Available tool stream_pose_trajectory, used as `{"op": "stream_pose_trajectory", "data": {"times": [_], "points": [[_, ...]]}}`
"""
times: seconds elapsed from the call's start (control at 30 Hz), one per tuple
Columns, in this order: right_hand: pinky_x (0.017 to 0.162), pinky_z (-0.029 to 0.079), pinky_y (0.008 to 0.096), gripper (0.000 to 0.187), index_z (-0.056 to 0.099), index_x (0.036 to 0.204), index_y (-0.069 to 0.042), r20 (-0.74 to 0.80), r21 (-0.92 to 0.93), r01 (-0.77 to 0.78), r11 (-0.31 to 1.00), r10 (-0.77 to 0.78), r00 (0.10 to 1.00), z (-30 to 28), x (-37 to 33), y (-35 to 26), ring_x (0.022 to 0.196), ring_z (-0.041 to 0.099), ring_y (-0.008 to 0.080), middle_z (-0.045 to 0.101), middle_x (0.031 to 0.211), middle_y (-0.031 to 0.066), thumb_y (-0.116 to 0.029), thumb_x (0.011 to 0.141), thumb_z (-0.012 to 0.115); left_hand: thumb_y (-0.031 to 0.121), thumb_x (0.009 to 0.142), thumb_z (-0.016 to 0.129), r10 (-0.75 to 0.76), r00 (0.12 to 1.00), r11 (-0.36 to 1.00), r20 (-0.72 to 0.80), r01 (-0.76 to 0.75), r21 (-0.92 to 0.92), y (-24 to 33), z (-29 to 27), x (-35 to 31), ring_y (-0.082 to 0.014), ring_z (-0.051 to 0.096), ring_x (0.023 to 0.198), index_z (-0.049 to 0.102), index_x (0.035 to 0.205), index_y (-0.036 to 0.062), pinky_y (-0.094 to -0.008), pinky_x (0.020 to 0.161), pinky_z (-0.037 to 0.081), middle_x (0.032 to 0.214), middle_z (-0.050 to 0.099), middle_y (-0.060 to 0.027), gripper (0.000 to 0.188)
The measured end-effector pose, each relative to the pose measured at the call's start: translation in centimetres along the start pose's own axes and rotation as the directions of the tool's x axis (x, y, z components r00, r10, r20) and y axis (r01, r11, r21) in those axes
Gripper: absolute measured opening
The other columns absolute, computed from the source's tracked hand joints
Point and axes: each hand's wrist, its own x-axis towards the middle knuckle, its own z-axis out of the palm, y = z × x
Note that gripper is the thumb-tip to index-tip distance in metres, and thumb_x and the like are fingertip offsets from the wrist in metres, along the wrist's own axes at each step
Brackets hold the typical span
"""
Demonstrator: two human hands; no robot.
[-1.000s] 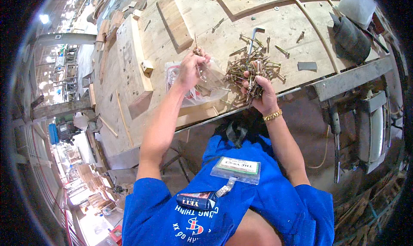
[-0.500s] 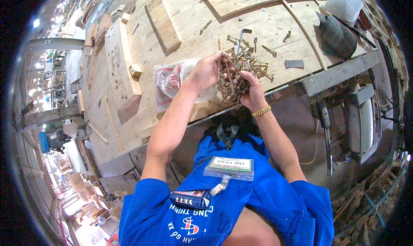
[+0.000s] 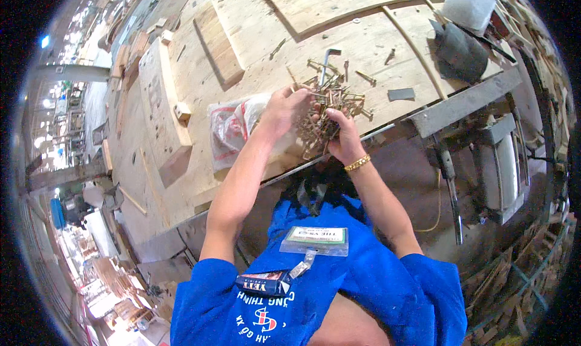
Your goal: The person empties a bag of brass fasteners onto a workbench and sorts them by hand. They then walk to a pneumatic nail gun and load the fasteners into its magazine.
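Observation:
A heap of brass-coloured screws (image 3: 331, 99) lies near the front edge of the wooden worktop. My left hand (image 3: 285, 111), slightly blurred, is at the heap's left side with its fingers curled closed around some screws. My right hand (image 3: 346, 137), a gold bracelet on its wrist, closes round the heap's near right side, thumb on top of several screws. Its other fingers are mostly hidden. An L-shaped hex key (image 3: 325, 64) sticks out at the far side of the pile. Beside my left forearm is a clear plastic bag (image 3: 227, 131) with red print.
Wooden boards (image 3: 219, 46) lie at the far left, with a longer block (image 3: 162, 98) nearer. A few loose screws (image 3: 366, 78) and a dark flat scrap (image 3: 401, 94) are right of the heap. A dark roll (image 3: 463, 54) stands at the right, above a metal clamp frame (image 3: 466, 101).
The view has shifted a little, so the worktop sits further left. My left hand has drawn slightly away from my right, its fingers still at the screws. The right hand keeps its grip.

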Motion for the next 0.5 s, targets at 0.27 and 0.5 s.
{"op": "stream_pose_trajectory", "data": {"times": [0.27,0.5], "points": [[0.061,0.055,0.0288,0.028,0.058,0.109,0.0,-0.147,-0.017,0.136,0.991,-0.137,0.98,-1.1,-2.6,-2.6,0.077,0.064,0.016,0.065,0.095,0.0086,-0.012,0.083,0.059,0.019,0.09,0.058,0.135,0.976,0.989,-0.174,-0.122,0.082,0.9,1.2,3.6,-0.0073,0.052,0.054,0.062,0.091,0.0022,-0.0213,0.048,0.041,0.072,0.062,-0.0019,0.017],[0.062,0.057,0.0319,0.033,0.052,0.115,-0.002,-0.146,-0.037,0.199,0.979,-0.202,0.969,-2.8,-4.5,-3.7,0.08,0.064,0.0177,0.063,0.103,0.0107,-0.011,0.084,0.058,0.024,0.084,0.059,0.325,0.936,0.727,-0.134,-0.157,0.668,0.5,6.3,8.7,-0.0131,0.059,0.061,0.068,0.083,0.001,-0.0298,0.058,0.046,0.071,0.067,-0.008,0.025]]}}
